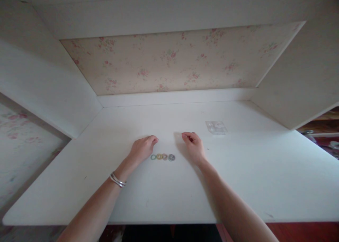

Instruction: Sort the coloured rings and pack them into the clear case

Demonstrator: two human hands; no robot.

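We are resting our left hand on the white desk, fingers loosely curled and grasping nothing; a silver bangle is circling that wrist at seven o'clock from the hand. Just at four o'clock from it, a short row of small coloured rings is lying flat between our hands, touching neither. We are keeping our right hand curled at two o'clock from the rings; whether it is pinching anything we cannot tell. A clear plastic packet is lying near it at one o'clock.
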